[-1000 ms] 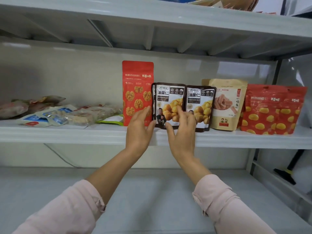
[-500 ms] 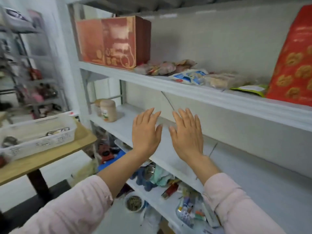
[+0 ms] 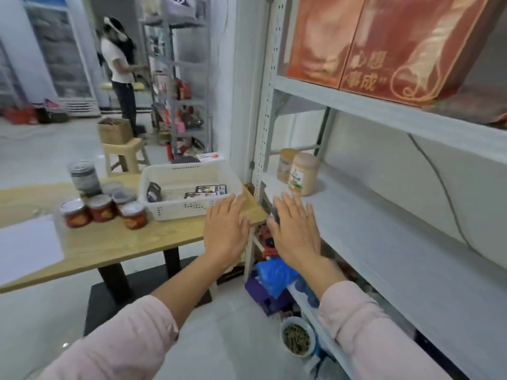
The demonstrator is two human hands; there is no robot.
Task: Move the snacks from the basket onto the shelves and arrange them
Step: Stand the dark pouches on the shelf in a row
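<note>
A white plastic basket (image 3: 189,208) sits on the wooden table (image 3: 131,239) left of the grey shelf unit (image 3: 356,223). Inside it lie dark snack packets (image 3: 207,191) and one more dark packet (image 3: 153,191) at its left end. My left hand (image 3: 226,229) hovers flat and empty just in front of the basket's right corner. My right hand (image 3: 295,229) hovers beside it, fingers straight, over the front edge of the lower shelf, holding nothing.
Several red jars (image 3: 103,212) and a dark jar (image 3: 83,176) stand left of the basket, near a white sheet (image 3: 27,245). Two beige jars (image 3: 301,172) stand on the lower shelf, a red gift box (image 3: 384,42) above. A person (image 3: 120,67) stands far back. Clutter lies under the shelf.
My view has swung left from the snack shelf to the table and basket. Both hands let go of the dark packets on the shelf and now hover open near the basket.
</note>
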